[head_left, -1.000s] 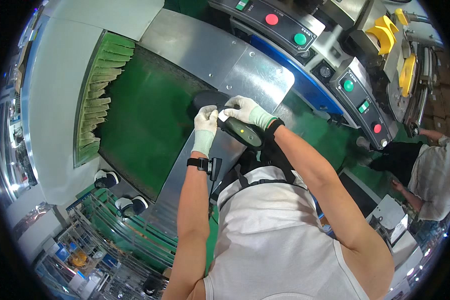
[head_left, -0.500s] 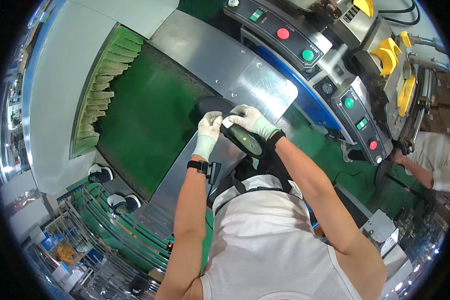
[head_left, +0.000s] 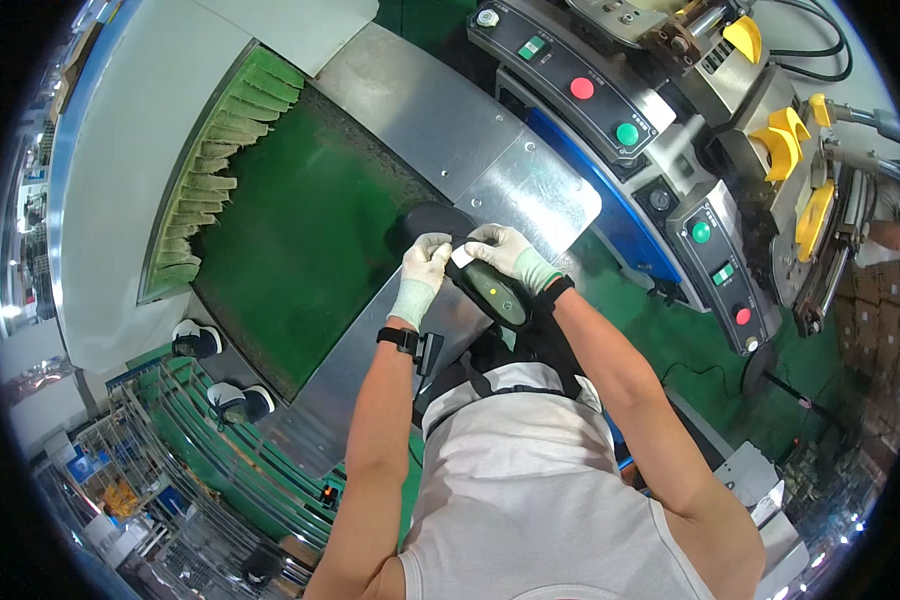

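My left hand point(head_left: 427, 262), in a white glove, is closed, with its fingertips pinched at the near side of a small white piece point(head_left: 461, 257). What lies between those fingertips is hidden. My right hand point(head_left: 502, 247), also gloved, has its thumb and fingers closed at the other side of the white piece. Below the right hand, a dark shoe-shaped piece point(head_left: 493, 294) with an olive-green face and a yellow dot slants down toward my body. A black rounded shape point(head_left: 434, 220) lies beyond my fingers at the belt's edge; I cannot tell whether the two are joined.
A green conveyor belt point(head_left: 300, 220) runs leftward under a hood with green strip curtains point(head_left: 210, 150). Metal plating point(head_left: 530, 185) borders it. Button panels point(head_left: 610, 110) and a machine with yellow pads point(head_left: 785, 145) stand right. Dark-and-white shoes point(head_left: 238, 402) sit by a roller rack point(head_left: 230, 470).
The whole view has shifted slightly. My hands stay close together at the white piece, nearly in the same pose. The person at the far right has mostly moved out of sight.
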Demonstrator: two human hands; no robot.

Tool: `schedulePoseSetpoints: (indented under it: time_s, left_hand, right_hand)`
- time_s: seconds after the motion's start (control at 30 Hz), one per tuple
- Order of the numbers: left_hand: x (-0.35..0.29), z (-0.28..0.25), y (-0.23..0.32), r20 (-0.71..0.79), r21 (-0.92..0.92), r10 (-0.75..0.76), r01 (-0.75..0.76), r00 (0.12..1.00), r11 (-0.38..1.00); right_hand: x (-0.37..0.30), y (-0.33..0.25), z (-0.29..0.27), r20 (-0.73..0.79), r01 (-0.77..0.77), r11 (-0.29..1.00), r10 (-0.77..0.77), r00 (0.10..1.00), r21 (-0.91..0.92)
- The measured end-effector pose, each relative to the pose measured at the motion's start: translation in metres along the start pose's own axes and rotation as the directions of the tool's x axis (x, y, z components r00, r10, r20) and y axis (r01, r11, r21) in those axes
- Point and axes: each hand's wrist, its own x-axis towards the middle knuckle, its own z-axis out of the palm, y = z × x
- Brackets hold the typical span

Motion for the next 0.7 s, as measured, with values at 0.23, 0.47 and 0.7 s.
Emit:
schedulePoseSetpoints:
  time_s: [0.23, 0.47, 0.7]
  left_hand:
    - [0.003, 0.005, 0.004, 0.003, -0.01, 0.006, -0.006, 1.0, 1.0]
    - [0.006, 0.002, -0.003, -0.032, -0.034, 0.026, -0.027, 0.999, 0.999]
    - [-0.043, 0.013, 0.017, -0.186, -0.11, 0.124, -0.146, 0.975, 0.983]
  right_hand:
    - [0.001, -0.004, -0.009, 0.012, -0.054, 0.999, 0.054, 0.998, -0.009]
    - [0.008, -0.006, -0.008, 0.029, -0.037, 0.999, 0.038, 0.999, -0.032]
    - [-0.019, -0.039, 0.001, 0.089, -0.084, 0.991, 0.075, 0.993, 0.104]
